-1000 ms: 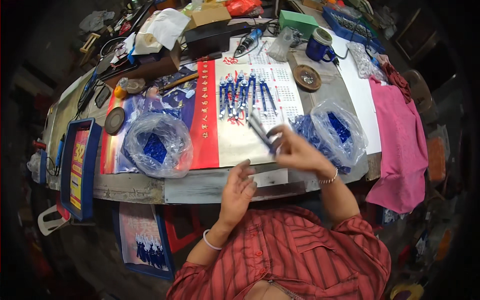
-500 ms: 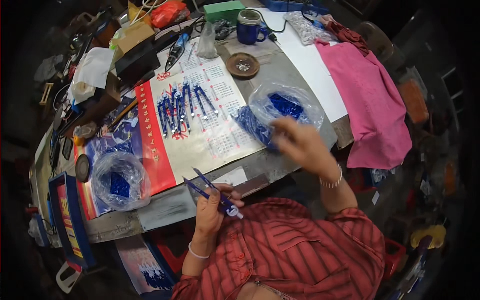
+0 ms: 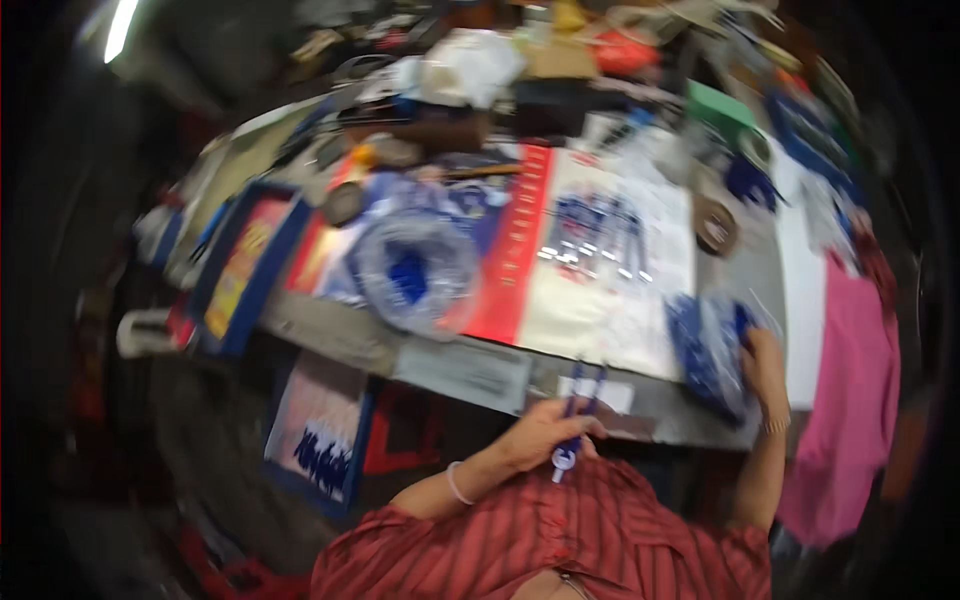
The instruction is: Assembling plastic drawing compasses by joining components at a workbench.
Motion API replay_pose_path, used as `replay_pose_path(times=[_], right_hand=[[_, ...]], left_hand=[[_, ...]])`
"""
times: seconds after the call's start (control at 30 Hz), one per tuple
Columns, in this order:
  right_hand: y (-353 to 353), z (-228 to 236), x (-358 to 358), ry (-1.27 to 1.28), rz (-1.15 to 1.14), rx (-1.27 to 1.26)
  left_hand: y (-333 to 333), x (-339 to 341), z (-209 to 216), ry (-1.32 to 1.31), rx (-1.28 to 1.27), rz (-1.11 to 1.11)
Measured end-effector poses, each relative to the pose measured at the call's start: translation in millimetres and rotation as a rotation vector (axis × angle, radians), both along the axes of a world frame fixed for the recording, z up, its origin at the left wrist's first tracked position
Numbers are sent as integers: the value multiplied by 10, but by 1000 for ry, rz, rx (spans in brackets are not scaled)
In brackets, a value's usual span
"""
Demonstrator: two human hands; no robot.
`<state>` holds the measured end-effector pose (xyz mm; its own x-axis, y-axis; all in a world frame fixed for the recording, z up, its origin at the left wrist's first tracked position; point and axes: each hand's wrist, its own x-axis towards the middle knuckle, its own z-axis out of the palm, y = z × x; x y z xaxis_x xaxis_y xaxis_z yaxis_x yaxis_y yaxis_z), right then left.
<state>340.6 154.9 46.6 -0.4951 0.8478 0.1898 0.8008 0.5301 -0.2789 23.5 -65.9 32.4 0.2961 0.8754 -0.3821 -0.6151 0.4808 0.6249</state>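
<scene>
My left hand [image 3: 545,430], in front of my striped shirt, is closed around a blue drawing compass [image 3: 564,456]. Its two legs point away from me, slightly apart. At the right of the table, my right hand [image 3: 766,368] is at the mouth of a clear plastic bag [image 3: 708,350] of blue parts. Blur and the bag hide those fingertips. Several blue compasses [image 3: 600,228] lie side by side on the printed sheet [image 3: 555,325].
A second clear bag [image 3: 380,300] with blue pieces stands left of the sheet's red band. A blue-rimmed tray [image 3: 237,275] is at the left edge; another tray [image 3: 318,385] with blue compasses sits below the table. A round brown dish [image 3: 716,226] and pink cloth [image 3: 845,390] are at right.
The view has swung left, so the table appears shifted right. My right hand has come down to the bag, which now looks more upright and squeezed. My left hand still holds the compass.
</scene>
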Motion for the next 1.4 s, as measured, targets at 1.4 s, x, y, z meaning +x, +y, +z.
replay_pose_path(times=[1.4], right_hand=[[-1070,343,-1284,1230,-43,-1034]], left_hand=[[-16,28,99,59,42,120]])
